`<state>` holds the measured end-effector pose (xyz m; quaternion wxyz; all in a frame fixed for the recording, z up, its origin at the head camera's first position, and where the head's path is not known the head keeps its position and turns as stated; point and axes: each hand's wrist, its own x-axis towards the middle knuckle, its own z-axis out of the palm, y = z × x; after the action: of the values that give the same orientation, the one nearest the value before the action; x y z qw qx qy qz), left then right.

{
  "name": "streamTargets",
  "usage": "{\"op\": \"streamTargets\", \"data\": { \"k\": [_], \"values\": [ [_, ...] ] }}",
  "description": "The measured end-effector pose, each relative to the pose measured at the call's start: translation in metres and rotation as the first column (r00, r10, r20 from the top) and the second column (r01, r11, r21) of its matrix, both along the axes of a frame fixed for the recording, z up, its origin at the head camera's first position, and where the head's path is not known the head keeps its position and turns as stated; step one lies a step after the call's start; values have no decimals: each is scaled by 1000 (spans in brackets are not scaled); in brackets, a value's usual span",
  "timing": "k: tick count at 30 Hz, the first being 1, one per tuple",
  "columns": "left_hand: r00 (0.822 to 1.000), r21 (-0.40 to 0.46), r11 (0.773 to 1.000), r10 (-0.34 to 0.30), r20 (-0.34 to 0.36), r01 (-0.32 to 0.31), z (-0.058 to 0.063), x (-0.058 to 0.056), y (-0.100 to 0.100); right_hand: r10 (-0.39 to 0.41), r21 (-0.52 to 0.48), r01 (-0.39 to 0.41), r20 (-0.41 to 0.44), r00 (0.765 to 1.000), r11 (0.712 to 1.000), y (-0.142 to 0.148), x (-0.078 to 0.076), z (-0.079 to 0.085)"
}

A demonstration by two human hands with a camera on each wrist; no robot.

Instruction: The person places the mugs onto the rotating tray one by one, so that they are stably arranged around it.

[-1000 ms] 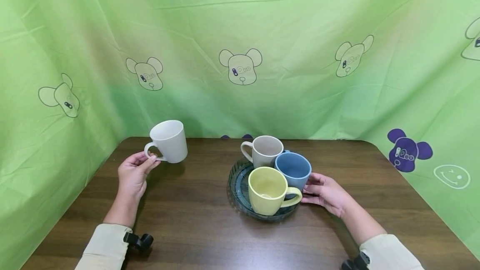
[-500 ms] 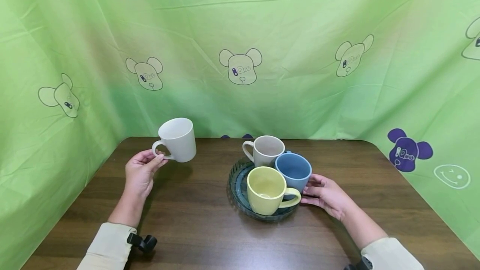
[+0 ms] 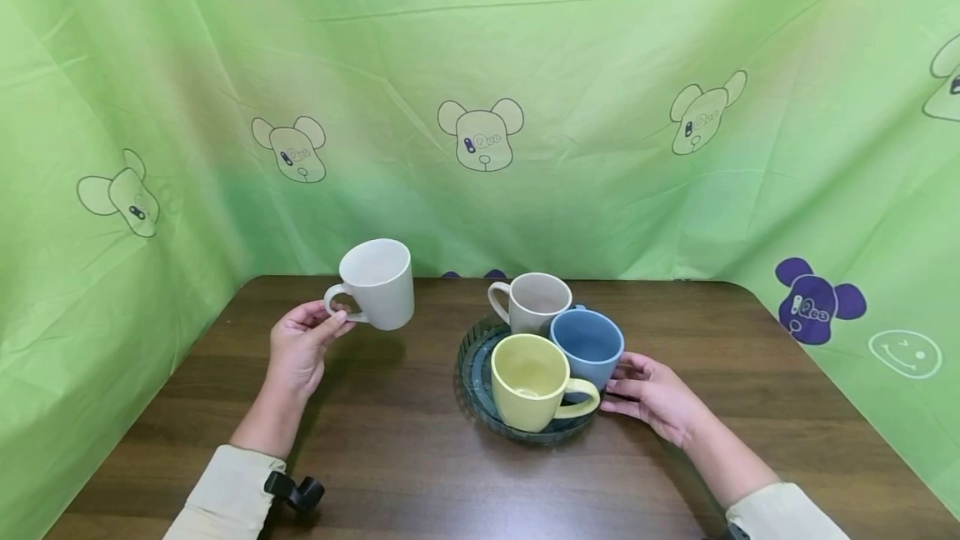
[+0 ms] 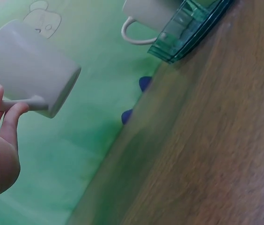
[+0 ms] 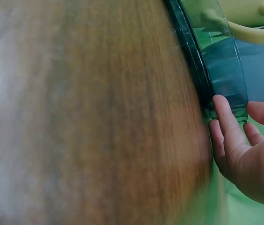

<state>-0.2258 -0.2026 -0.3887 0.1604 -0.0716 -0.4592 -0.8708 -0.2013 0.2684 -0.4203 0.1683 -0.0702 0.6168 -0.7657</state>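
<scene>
My left hand (image 3: pixel 300 348) pinches the handle of a white mug (image 3: pixel 384 294), holding it slightly tilted above the table. In the left wrist view, thumb and fingertips meet on the handle of that mug (image 4: pixel 29 70). A round dark-green glass tray (image 3: pixel 474 390) carries a light grey mug (image 3: pixel 525 315), a blue mug (image 3: pixel 600 361) and a yellow mug (image 3: pixel 525 407), all upright. At the tray's right side is my right hand (image 3: pixel 660 398), its fingers extended. The right wrist view has fingertips against the clear ribbed tray wall (image 5: pixel 225 70), with the thumb by its upper rim.
The brown wooden table (image 3: pixel 390 473) reaches back to a green curtain (image 3: pixel 585 190) printed with bear heads, which also encloses both sides. A black wrist mount (image 3: pixel 296 492) sits on the left sleeve.
My left hand has carried the white mug steadily rightward, closer to the tray. The grey and yellow mugs have shifted slightly on the tray, while my right hand has stayed almost in place beside it.
</scene>
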Motion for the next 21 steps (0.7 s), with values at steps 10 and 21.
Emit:
{"op": "streamTargets", "data": {
  "k": [10,21],
  "values": [
    [999,-57,998,-32,11,33,0,4,17,1,-5,-1,-4,1000,1000,1,3,1],
    [997,-56,995,-79,18,80,0,2,35,-15,-11,15,-1,1000,1000,0,5,1]
  ]
}}
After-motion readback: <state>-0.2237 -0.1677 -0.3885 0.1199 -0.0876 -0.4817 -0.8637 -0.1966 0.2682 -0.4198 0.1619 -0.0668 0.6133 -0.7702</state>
